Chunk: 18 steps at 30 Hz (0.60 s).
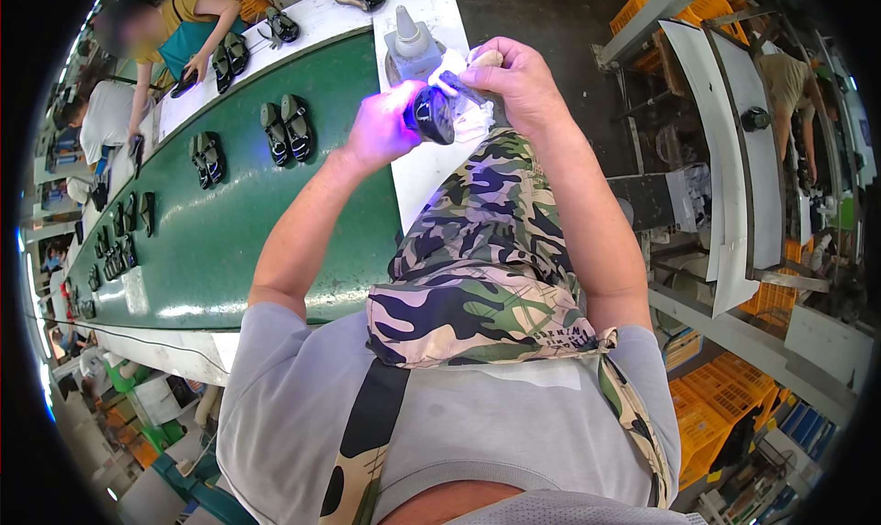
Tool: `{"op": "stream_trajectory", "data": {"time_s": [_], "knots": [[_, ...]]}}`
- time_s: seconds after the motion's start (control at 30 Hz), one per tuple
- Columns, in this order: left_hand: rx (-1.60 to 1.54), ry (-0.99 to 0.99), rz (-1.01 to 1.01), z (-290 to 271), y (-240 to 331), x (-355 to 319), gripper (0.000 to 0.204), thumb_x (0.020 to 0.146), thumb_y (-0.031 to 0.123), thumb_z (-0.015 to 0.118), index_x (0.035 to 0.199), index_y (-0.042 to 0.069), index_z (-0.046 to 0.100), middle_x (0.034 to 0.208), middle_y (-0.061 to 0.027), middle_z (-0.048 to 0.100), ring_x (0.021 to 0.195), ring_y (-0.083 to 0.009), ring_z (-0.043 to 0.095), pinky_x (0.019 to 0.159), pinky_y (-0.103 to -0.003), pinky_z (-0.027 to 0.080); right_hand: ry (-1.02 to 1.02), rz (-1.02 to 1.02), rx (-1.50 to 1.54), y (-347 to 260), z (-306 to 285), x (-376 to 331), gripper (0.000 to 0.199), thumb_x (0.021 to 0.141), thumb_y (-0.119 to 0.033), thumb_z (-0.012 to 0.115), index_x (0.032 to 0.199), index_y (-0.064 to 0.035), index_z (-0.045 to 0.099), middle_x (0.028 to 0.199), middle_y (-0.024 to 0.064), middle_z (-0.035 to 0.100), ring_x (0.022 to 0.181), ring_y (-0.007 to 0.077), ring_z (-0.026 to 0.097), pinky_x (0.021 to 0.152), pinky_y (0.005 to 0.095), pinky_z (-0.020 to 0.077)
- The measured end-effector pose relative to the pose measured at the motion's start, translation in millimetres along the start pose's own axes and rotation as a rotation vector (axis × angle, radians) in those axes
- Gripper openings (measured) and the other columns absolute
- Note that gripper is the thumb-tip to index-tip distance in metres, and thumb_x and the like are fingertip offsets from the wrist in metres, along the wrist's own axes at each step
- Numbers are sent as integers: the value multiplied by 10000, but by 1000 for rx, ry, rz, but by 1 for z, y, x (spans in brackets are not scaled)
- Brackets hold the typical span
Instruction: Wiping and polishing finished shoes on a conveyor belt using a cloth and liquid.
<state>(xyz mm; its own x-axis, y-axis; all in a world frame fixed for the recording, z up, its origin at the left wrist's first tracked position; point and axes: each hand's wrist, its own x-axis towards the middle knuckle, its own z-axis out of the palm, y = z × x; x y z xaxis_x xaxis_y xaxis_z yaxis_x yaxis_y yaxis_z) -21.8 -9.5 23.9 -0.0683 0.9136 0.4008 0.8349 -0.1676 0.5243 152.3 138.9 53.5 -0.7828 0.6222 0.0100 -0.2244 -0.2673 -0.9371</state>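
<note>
Holds a dark, shiny, round-ended thing (429, 117) in the left hand (378, 126), with the grip closed around it and lit by a blue and purple glow (409, 121). Cannot tell what to call it. Pinches a small pale thing (487, 59) in the right hand (523, 86), with the grip narrow, close beside the dark thing. Has a dark strip (463, 86) by the right thumb and a crumpled white cloth or paper (475, 123) under the hands, at the right edge of the green and white worktop (353, 231). Shows a grey, pointy-topped pot (414, 43) just past the hands, a pair of dark shoes (298, 126) to the left, and another pair (217, 161) farther left. At the far left, shows another person (188, 11) with a hand on a dark shoe (185, 83). Wears a grey shirt (303, 387) and a camouflage apron (486, 296)
</note>
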Motion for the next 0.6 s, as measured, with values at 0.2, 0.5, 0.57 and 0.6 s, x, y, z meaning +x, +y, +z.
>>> {"op": "stream_trajectory", "data": {"time_s": [0.2, 0.5, 0.57, 0.6], "knots": [[-291, -394, -219, -9, -7, 1, 650, 525, 129, 910, 1102, 24, 629, 934, -110, 701, 822, -213, 670, 769, -335, 541, 12, -112, -168, -12, -6, 9, 183, 763, -5, 755, 871, -46, 614, 867, 22, 625, 788, 106, 592, 742, 254, 484], [-812, -609, -379, -4, -20, -11, 733, 627, 222, 888, 1240, -12, 562, 1084, -48, 660, 968, -142, 593, 898, -311, 479, -2, -168, -154, -1, -21, 22, 180, 781, 26, 737, 852, -51, 591, 929, 35, 629, 822, 105, 589, 752, 248, 483], [-963, -660, -485, -4, -22, -12, 675, 686, 214, 852, 1253, -3, 558, 1084, -28, 641, 976, -108, 570, 895, -291, 471, -8, -165, -148, 3, -23, 23, 181, 782, 28, 736, 849, -52, 588, 934, 37, 628, 825, 105, 589, 754, 248, 483], [-965, -661, -487, -2, -21, -13, 675, 686, 214, 852, 1253, -3, 558, 1084, -28, 641, 976, -108, 570, 895, -291, 471, -13, -163, -142, 6, -23, 23, 183, 782, 29, 735, 846, -53, 584, 940, 38, 628, 829, 104, 589, 755, 248, 484]]}}
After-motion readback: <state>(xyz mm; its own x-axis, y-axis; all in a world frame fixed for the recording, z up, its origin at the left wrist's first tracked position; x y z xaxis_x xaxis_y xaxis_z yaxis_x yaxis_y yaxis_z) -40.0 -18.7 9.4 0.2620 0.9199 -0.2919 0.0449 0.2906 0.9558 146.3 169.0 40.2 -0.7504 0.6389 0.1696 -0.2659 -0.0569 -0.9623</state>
